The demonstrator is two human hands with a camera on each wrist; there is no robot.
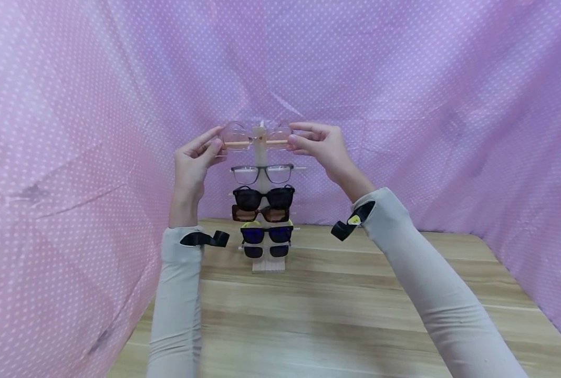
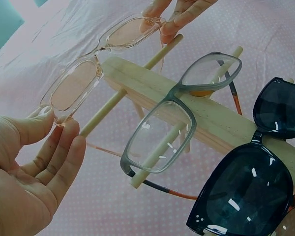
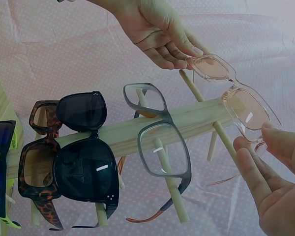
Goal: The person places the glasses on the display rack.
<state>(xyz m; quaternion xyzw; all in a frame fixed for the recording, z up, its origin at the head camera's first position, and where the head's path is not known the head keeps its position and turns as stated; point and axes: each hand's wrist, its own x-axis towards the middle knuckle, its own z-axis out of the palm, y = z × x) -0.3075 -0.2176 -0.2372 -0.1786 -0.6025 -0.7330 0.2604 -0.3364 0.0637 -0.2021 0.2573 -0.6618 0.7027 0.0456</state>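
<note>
A pair of clear-framed glasses with pale pink lenses [image 2: 74, 84] is at the top of a wooden eyewear stand [image 1: 260, 157], in front of its uppermost peg. My left hand [image 1: 193, 163] pinches one outer end of the frame between thumb and fingers. At the other end, my right hand [image 1: 325, 149] pinches the frame the same way. Both wrist views show the frame just off the end of the post, its temples reaching back past the peg. Grey-framed glasses [image 3: 164, 142] sit on the peg below.
Lower on the stand hang black sunglasses [image 1: 263, 198], tortoiseshell sunglasses [image 1: 276, 214], blue-lensed sunglasses [image 1: 253, 235] and small dark sunglasses [image 1: 279, 251]. The stand's base [image 1: 268, 266] rests on a wooden table [image 1: 309, 310]. A pink dotted cloth [image 1: 403, 105] surrounds the table.
</note>
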